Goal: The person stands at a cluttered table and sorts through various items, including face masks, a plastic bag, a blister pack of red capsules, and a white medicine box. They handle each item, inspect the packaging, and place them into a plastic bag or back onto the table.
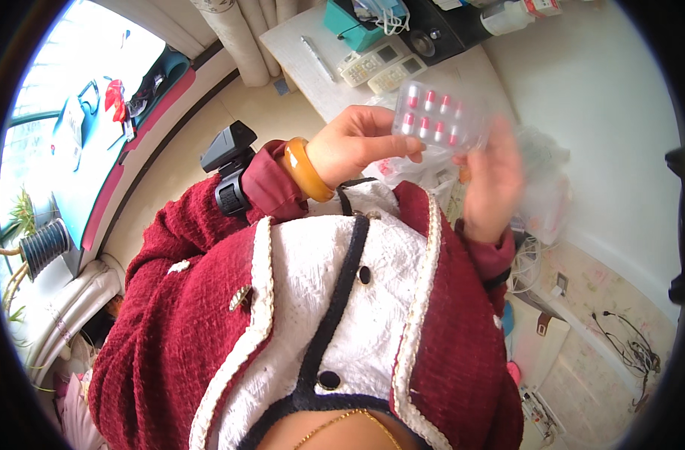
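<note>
My left hand (356, 138) grips a clear blister pack (428, 118) by its left end, thumb in front and fingers behind. Several capsules, each part pink-red and part white, sit in two rows in the pack. At the pack's right end is my right hand (495, 183), blurred, its fingers overlapping that edge. Whether they grip the pack cannot be made out. Below and behind both hands lies a crumpled clear plastic bag (427, 169), partly hidden by them.
A pale table (297, 34) holds two remote controls (376, 64), a pen (318, 58) and a teal box (351, 25) with face masks. A white bottle (505, 19) lies at the back. White cables (525, 264) hang at the right; a potted plant (44, 247) stands left.
</note>
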A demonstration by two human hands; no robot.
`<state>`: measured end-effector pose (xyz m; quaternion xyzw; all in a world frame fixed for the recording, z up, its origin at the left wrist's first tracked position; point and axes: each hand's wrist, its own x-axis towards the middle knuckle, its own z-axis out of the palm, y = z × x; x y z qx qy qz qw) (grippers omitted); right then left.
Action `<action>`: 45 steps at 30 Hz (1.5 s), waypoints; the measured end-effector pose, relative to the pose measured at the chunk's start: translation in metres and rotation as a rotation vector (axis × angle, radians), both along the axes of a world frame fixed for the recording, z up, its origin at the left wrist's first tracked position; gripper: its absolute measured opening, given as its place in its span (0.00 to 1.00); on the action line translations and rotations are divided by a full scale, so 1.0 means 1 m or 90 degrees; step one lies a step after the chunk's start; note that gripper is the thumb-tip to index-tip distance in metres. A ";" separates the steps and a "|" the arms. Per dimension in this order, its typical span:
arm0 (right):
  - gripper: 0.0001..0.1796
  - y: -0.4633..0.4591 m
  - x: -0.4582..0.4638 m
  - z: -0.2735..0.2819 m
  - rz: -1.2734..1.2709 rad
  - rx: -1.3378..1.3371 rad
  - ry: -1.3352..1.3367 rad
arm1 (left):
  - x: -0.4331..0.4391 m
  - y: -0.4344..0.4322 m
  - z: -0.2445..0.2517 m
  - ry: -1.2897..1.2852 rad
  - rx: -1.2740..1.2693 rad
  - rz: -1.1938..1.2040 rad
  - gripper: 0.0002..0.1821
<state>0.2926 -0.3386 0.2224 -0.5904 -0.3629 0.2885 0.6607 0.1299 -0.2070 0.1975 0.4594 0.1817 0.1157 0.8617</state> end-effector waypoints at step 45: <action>0.08 0.007 -0.007 -0.017 0.077 -0.149 0.093 | -0.014 -0.001 -0.037 -0.050 -0.073 0.062 0.11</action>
